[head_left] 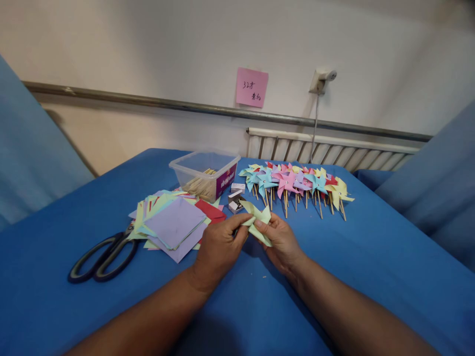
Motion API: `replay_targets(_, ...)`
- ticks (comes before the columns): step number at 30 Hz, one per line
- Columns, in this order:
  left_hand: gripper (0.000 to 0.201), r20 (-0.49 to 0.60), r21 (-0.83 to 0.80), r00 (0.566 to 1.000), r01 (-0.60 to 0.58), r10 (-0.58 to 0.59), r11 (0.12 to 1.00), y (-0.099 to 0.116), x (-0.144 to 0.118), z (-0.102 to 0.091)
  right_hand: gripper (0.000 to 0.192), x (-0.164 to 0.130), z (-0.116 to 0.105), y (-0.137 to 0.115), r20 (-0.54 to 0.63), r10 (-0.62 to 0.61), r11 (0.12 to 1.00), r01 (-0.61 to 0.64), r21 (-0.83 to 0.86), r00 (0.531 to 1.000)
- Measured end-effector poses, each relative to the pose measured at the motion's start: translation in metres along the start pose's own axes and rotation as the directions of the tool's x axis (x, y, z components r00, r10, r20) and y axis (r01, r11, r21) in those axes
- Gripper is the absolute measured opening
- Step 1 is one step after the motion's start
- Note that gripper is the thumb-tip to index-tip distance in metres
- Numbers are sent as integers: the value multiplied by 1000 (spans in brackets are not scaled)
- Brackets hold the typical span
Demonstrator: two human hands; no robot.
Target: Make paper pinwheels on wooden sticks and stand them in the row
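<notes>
Both hands pinch a pale green folded paper pinwheel (258, 222) above the blue cloth-covered table (371, 257): the left hand (218, 249) grips its left edge, the right hand (282, 242) its lower right. Just behind the pinwheel lie small white boxes (236, 197); farther left sits a stack of coloured paper squares (172, 222).
</notes>
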State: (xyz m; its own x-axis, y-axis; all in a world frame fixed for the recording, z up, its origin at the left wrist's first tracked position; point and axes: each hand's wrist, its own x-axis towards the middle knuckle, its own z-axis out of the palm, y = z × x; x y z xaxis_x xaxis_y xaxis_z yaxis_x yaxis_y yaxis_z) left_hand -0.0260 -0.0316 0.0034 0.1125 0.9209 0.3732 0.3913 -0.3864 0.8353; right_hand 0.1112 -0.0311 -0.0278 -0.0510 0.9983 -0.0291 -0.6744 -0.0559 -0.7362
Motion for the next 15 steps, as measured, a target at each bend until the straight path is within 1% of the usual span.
replay_targets(2, 20, 10, -41, 1000, 14, -14, 999, 1, 0, 0, 31, 0, 1, -1, 0, -3, 1000, 3, -6, 1000)
replay_targets(4, 21, 5, -94, 999, 46, -46, 994, 3, -1, 0, 30, -1, 2, -2, 1, -10, 1000, 10, -17, 1000)
replay_targets(6, 34, 25, -135, 996, 92, -90, 987, 6, 0, 0, 30, -1, 2, -6, -5, -18, 1000, 18, -21, 1000)
replay_targets(8, 47, 84, -182, 985, 167, -153, 969, 7, 1, 0, 31, 0, 1, -10, -26, -32, 999, 32, -22, 999)
replay_targets(10, 49, 169, -240, 957, 271, -235, 932, 7, 3, 1, 33, 2, -2, -13, -49, -57, 998, 55, -41, 997)
replay_targets(12, 41, 231, -287, 923, 366, -307, 885, 4, 7, 1, 34, 4, -6, -14, -56, -87, 993, 82, -82, 995)
replay_targets(15, 36, 285, -363, 892, 439, -351, 822, 0, 11, 1, 37, 7, -11, -13, -40, -99, 982, 91, -167, 994)
